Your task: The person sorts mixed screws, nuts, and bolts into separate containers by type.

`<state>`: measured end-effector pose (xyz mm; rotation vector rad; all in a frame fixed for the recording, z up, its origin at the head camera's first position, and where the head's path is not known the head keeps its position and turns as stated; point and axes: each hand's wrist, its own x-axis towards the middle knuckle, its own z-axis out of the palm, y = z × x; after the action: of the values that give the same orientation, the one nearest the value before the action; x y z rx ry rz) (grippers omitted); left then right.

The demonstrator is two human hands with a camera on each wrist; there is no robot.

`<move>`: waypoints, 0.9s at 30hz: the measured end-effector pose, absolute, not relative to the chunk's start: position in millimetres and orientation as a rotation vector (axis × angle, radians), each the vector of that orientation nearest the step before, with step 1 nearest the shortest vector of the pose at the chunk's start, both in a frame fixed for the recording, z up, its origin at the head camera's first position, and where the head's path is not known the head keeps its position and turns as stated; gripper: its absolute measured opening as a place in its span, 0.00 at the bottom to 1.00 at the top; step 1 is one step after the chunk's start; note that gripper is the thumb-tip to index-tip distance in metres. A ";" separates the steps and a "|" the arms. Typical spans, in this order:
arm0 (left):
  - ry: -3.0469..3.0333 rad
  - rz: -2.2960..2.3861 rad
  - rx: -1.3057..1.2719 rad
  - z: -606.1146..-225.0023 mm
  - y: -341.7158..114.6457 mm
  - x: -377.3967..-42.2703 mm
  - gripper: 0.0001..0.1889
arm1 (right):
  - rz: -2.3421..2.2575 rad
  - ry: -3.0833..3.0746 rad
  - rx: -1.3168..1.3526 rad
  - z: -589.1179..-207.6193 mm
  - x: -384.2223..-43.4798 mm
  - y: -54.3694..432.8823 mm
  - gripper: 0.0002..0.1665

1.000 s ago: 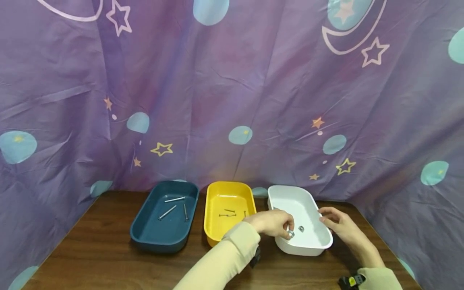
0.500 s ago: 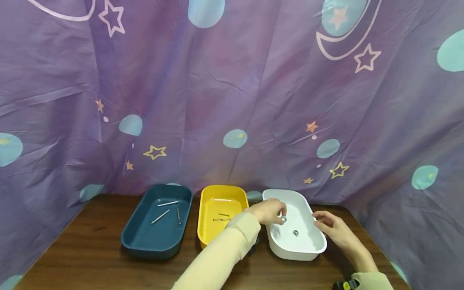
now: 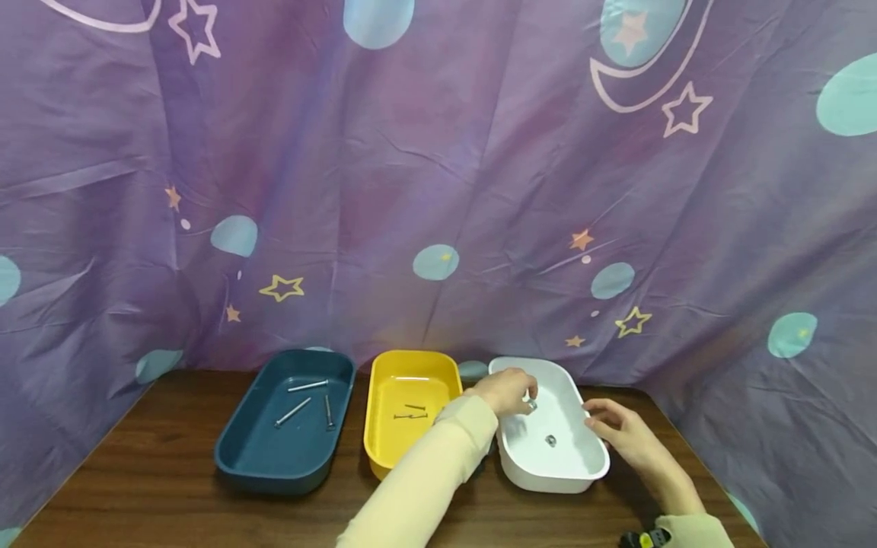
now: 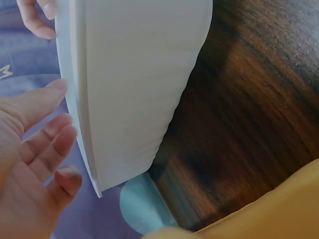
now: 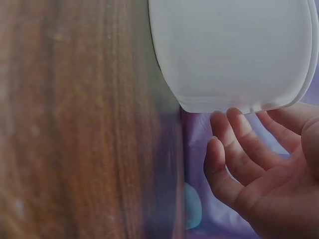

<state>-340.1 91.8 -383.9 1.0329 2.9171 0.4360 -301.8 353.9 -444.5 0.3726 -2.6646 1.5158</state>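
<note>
In the head view my left hand reaches over the near-left rim of a white tray. Its thumb and fingertips pinch a small metal nut low inside the tray. A second nut lies on the tray floor closer to me. My right hand is at the tray's right side, with loosely bent fingers touching the rim and wall. In the left wrist view the tray wall hides the nut behind it. The right wrist view has right fingertips against the outer wall.
A yellow tray with several small screws stands left of the white one. Further left is a dark blue tray holding 3 long bolts. The wooden table ends at a purple patterned cloth.
My left hand has moved the nut away from the other nut, toward the back and left of the white tray. My right hand stays at the rim. The head view has shifted slightly.
</note>
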 end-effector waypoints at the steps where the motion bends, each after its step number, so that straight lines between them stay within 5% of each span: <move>1: 2.916 0.436 1.019 -383.5 92.1 -340.1 0.11 | 1.512 -2.665 0.376 -444.3 -302.1 354.3 0.22; 20: 2.821 0.446 1.158 -363.5 102.4 -330.6 0.10 | 1.528 -2.697 0.326 -432.3 -298.7 378.6 0.22; 27: 2.834 0.412 1.291 -355.1 86.6 -318.4 0.10 | 1.043 -2.754 0.377 -405.9 -284.7 381.1 0.22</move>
<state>-318.4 86.6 -355.1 1.2907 2.8337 0.4125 -284.7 381.1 -405.9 0.3772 -2.7539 1.0433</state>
